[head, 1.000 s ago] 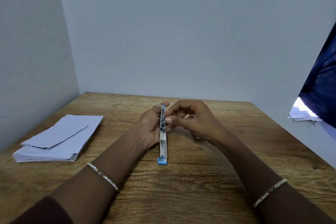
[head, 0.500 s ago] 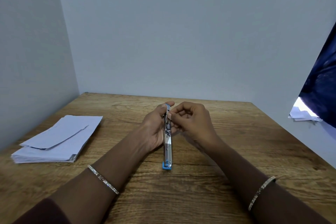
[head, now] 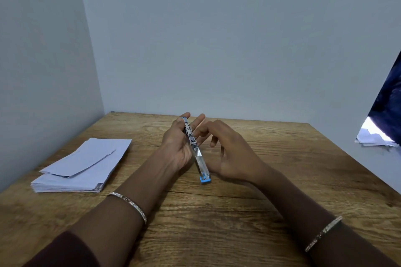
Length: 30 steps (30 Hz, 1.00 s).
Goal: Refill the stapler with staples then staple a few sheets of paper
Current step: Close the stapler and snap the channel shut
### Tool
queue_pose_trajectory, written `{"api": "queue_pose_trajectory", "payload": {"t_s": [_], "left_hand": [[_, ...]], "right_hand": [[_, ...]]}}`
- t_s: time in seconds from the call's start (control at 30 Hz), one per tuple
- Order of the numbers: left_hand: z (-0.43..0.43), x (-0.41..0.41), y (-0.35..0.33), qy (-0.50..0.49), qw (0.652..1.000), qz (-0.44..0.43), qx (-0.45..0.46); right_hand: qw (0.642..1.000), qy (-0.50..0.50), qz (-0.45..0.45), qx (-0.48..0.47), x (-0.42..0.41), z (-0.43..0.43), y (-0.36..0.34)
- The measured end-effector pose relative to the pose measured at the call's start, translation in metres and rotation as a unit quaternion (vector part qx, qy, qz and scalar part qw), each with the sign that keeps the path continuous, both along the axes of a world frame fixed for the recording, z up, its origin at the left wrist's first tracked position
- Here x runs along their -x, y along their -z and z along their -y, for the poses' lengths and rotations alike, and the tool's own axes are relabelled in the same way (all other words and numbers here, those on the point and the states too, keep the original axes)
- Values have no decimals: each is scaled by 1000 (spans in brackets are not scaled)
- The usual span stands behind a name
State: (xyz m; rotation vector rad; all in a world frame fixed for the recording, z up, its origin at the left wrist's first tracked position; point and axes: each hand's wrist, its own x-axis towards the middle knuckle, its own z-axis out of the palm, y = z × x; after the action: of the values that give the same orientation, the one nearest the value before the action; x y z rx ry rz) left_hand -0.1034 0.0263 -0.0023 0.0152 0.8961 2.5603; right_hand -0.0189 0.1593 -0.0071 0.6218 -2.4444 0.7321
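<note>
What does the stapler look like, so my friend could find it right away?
Start at the wooden table and look to its middle, where two hands meet. The left hand holds the stapler, with the right hand open beside it. It is a thin, shiny silver bar with a bright blue end nearest the person, nothing like the flat pile of white paper lying far left.

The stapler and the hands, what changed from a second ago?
The right hand let go of the stapler and drew back, fingers loose. The left hand still holds it, its blue end now swung a little to the right. The paper stack stayed put.
</note>
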Motion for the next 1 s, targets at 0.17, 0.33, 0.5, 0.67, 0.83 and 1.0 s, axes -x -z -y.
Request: {"api": "queue_pose_trajectory", "payload": {"t_s": [0.17, 0.33, 0.5, 0.67, 0.83, 1.0], "left_hand": [[6, 1, -5, -18, 998, 31, -43], [5, -6, -8, -3, 1000, -1, -31], [-2, -19, -11, 60, 993, -101, 17], [-9, -28, -8, 88, 979, -177, 53], [-9, -31, -6, 95, 976, -176, 88], [-7, -31, -9, 107, 959, -221, 142]], "right_hand": [[1000, -12, -22, 5, 5, 5, 4], [984, -10, 15, 179, 4, 8, 5], [950, 24, 46, 307, 8, 4, 5], [881, -6, 136, 453, 8, -4, 1], [832, -47, 208, 512, 12, -9, 3], [818, -71, 233, 521, 13, -12, 7]]}}
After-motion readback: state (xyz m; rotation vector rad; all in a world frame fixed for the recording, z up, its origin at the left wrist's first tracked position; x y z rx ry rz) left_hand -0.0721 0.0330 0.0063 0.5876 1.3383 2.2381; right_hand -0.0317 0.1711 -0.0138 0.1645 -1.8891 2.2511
